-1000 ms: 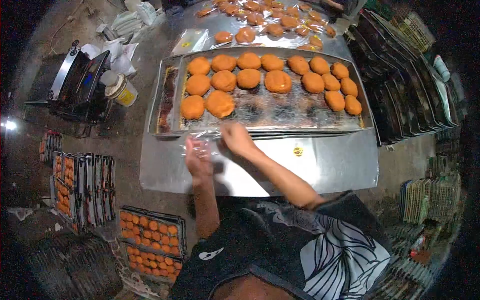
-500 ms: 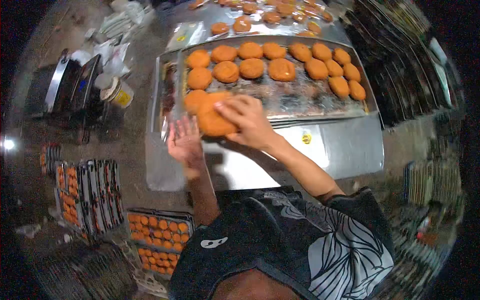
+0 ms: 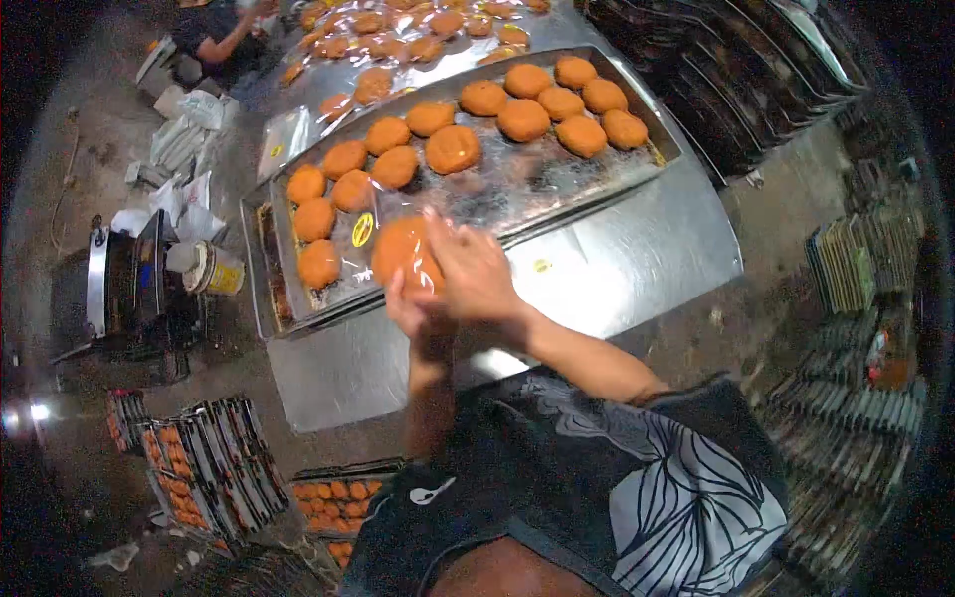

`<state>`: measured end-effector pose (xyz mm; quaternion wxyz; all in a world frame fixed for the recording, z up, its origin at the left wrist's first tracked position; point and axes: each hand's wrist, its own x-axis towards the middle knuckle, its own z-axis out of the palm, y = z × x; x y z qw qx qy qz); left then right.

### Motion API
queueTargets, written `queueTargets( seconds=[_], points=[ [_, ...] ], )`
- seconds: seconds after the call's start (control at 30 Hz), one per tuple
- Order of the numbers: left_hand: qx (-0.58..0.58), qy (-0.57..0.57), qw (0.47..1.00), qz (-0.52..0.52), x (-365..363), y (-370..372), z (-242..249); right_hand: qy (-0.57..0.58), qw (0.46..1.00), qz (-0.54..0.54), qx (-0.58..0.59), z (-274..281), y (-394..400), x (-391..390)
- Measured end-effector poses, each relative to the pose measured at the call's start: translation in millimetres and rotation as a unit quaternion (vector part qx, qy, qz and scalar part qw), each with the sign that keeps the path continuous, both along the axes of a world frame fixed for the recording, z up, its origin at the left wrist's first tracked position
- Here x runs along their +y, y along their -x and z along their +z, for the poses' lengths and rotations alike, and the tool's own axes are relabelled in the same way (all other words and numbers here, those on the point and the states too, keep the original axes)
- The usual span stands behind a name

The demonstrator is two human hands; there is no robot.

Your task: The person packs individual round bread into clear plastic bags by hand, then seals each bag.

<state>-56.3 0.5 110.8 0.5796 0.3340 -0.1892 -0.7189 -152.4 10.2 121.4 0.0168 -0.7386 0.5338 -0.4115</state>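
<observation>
An orange-brown round bun is held between my hands above the front edge of a metal tray. Clear plastic with a yellow label extends from it to the left. My left hand has its fingers curled against the bun's lower side. On the bun's right side, my right hand presses with its fingers close together. Several loose buns lie in the tray beyond my hands, mostly along its far and left sides.
Bagged buns lie on the metal table behind the tray. Another person's arm shows at the upper left. Dark tray stacks stand at the right; a bucket and racks of buns are at the left.
My left hand has gone from an open palm to curled fingers on the bun. My right hand has moved down beside it. The view has turned, tilting the tray and table.
</observation>
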Motion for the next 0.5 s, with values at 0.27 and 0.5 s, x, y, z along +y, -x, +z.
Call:
queueTargets(
  seconds=[0.27, 0.5],
  points=[
    [-0.063, -0.034, 0.989, -0.133, 23, 32, -39, -0.248, 0.933, 0.03, -0.26, -33, 69, -7],
    [-0.545, 0.444, 0.671, -0.236, 48, 106, -158, -0.035, 0.992, -0.023, -0.119, 53, 117, -123]
  ],
)
